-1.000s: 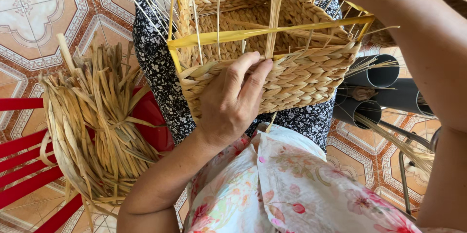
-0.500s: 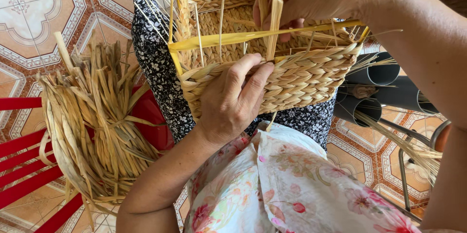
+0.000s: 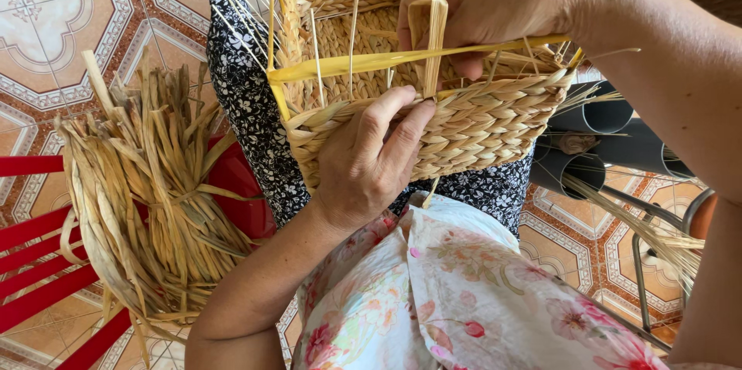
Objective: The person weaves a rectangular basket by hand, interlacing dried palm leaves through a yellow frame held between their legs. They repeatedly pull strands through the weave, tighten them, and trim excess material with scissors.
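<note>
A half-woven straw basket rests on my lap, its braided side wall facing me and thin upright stakes sticking out of it. My left hand presses on the near wall, fingers curled over the top braid. My right hand reaches down over the rim from the upper right and pinches a flat looped straw strip that runs down into the weave. A wide yellow strip lies across the rim under that hand.
A bundle of dried straw lies on a red slatted seat at my left. Dark plastic pipes and a metal frame stand at the right. Patterned floor tiles lie below.
My right hand has come down from the upper right over the basket rim and closed on the straw strip, folding it into a loop. The left hand has stayed on the wall.
</note>
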